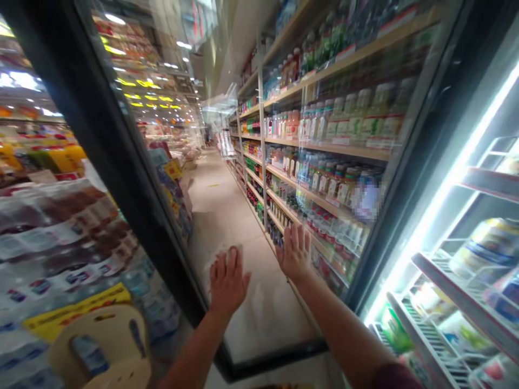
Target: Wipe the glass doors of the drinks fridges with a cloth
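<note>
We see wooden shelves [318, 145] lined with bottles [381, 114], price labels [340, 141] along their front edges. We find a beige chair [118, 328] before stacked bottle packs [52, 235], a yellow sign [83, 305] behind its top edge, and packages [488, 246] near the front edges of brightly lit racks [462, 300].

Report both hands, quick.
Left hand: open, fingers spread, holding nothing, at the glass door.
Right hand: open, holding nothing, also at the door; firm contact cannot be told.
</note>
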Demonstrator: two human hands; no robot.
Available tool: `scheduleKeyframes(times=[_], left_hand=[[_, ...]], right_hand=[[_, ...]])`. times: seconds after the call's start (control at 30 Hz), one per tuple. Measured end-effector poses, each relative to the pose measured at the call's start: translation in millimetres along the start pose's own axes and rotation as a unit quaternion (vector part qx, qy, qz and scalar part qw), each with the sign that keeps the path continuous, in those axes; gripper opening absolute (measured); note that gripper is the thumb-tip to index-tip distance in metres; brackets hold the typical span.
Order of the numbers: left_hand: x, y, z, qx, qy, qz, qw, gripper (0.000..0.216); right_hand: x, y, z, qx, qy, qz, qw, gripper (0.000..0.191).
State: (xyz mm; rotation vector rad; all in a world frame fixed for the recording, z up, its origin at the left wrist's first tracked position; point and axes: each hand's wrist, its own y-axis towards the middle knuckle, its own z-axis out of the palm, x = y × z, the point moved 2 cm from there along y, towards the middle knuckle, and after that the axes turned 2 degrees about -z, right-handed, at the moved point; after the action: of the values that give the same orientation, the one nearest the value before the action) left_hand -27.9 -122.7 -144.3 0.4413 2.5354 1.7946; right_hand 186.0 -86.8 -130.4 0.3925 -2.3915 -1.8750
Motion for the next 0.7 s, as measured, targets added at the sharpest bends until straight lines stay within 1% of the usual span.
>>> scheduleKeyframes(times=[0.03,0.07,0.1,0.13,0.23,0.27,0.3,0.33,0.37,0.4,0.43,0.5,0.53,0.57,0.6,0.63,0.7], left_hand=[[-3.0,-11.7,5.5,0.009,-0.002,0.03,1.0,0.063],[-2.5,-16.1,8.8,0.012,-0.005,0.049,0.999,0.062],[1.4,-12.6,9.7,0.006,-0.007,0.053,0.999,0.064],[7.9,-2.1,8.4,-0.008,-0.009,0.041,0.999,0.066],[29.6,46.4,-1.9,-0.069,-0.022,-0.049,0.996,0.068],[32.8,57.8,-4.4,-0.084,-0.026,-0.079,0.993,0.068],[32.2,62.7,-5.1,-0.093,-0.029,-0.103,0.99,0.067],[27.5,59.9,-3.5,-0.095,-0.028,-0.116,0.988,0.068],[19.2,49.6,0.2,-0.088,-0.025,-0.119,0.989,0.069],[8.1,33.1,5.8,-0.075,-0.021,-0.109,0.991,0.07],[-4.0,13.0,12.4,-0.057,-0.017,-0.092,0.994,0.073],[-25.3,-26.0,25.1,-0.013,-0.019,-0.034,0.999,0.076],[-30.9,-38.6,29.4,0.003,-0.023,-0.014,1.0,0.076],[-31.9,-43.5,31.5,0.011,-0.027,-0.005,1.0,0.075],[-28.5,-40.1,31.1,0.009,-0.03,-0.009,0.999,0.074],[-21.4,-28.8,28.6,-0.001,-0.032,-0.025,0.999,0.072],[-3.4,8.2,19.1,-0.04,-0.035,-0.064,0.997,0.068]], right_hand=[[-0.3,1.3,-1.0,0.001,-0.001,-0.004,1.0,0.065],[-0.9,2.4,-2.1,0.001,-0.001,-0.009,1.0,0.063],[-1.8,3.4,-3.0,-0.001,-0.002,-0.014,1.0,0.061],[-3.0,4.1,-3.8,-0.001,-0.003,-0.018,1.0,0.06],[-8.6,4.4,-4.4,0.0,-0.003,-0.028,1.0,0.057],[-10.8,3.9,-3.9,0.0,-0.003,-0.033,0.999,0.056],[-12.8,3.3,-3.0,0.0,-0.002,-0.038,0.999,0.056],[-14.5,2.5,-1.8,-0.002,0.0,-0.044,0.999,0.055],[-15.8,1.8,-0.4,-0.005,0.003,-0.049,0.999,0.055],[-16.7,1.3,1.0,-0.008,0.007,-0.052,0.999,0.056],[-17.1,1.1,2.1,-0.011,0.012,-0.054,0.998,0.056],[-17.2,2.4,2.3,-0.014,0.019,-0.055,0.998,0.059],[-17.4,3.7,0.8,-0.014,0.019,-0.057,0.998,0.06],[-18.4,5.2,-1.7,-0.012,0.018,-0.062,0.998,0.06],[-20.4,6.5,-5.1,-0.006,0.017,-0.071,0.997,0.06],[-24.0,7.3,-9.1,0.002,0.017,-0.081,0.997,0.059],[-37.2,5.4,-17.1,0.014,0.016,-0.09,0.996,0.057]])
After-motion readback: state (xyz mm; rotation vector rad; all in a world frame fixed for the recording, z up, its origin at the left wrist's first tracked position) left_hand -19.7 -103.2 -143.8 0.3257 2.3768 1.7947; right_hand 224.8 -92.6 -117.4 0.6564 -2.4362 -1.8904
